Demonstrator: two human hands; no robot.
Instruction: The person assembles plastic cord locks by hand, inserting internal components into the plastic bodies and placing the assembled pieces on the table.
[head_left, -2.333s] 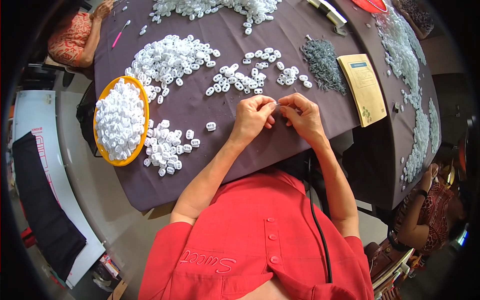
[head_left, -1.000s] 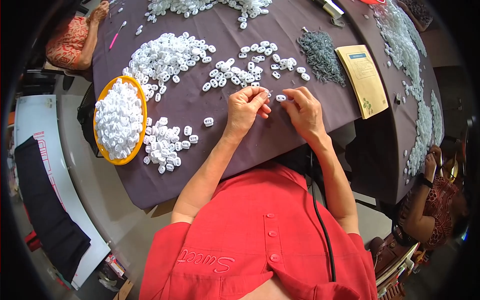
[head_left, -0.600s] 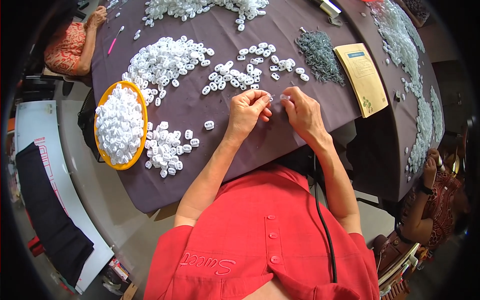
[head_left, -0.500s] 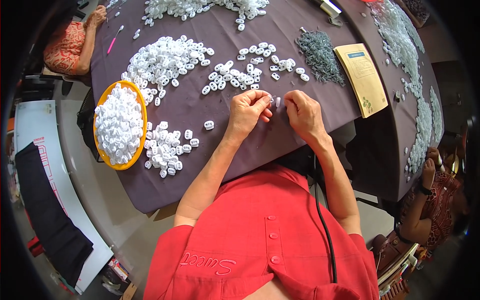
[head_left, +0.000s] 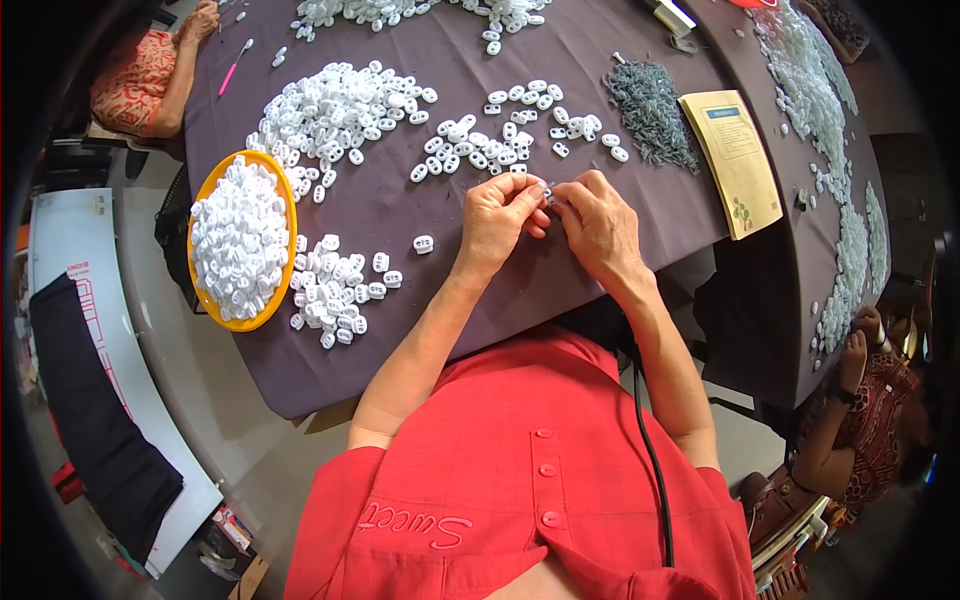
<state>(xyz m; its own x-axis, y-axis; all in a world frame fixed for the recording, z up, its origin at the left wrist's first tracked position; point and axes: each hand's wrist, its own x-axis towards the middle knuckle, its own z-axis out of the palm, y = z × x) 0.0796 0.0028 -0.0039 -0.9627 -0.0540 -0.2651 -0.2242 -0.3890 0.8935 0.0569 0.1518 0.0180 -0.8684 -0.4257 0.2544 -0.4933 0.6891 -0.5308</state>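
My left hand (head_left: 495,225) pinches a small white two-hole cord-lock piece (head_left: 549,194) between thumb and forefinger, mostly covered by the fingertips. My right hand (head_left: 602,228) is closed against it from the other side, its fingertips at the piece; whatever they hold is hidden. Just beyond the hands lie loose white two-hole pieces (head_left: 470,146), with a bigger heap (head_left: 335,112) of them behind to the left. One white piece (head_left: 424,244) sits alone left of my left wrist, beside a small group (head_left: 335,290) of similar pieces.
A yellow-rimmed oval tray (head_left: 291,240) heaped with white pieces stands at the table's left edge. Right of centre are a pile of small grey parts (head_left: 650,110) and a tan booklet (head_left: 735,165). A pink-handled tool (head_left: 230,75) lies far left. Other people sit at both sides.
My right hand has moved left to meet the left, closing the gap where a small pale piece showed between them. The left hand has stayed nearly in place.
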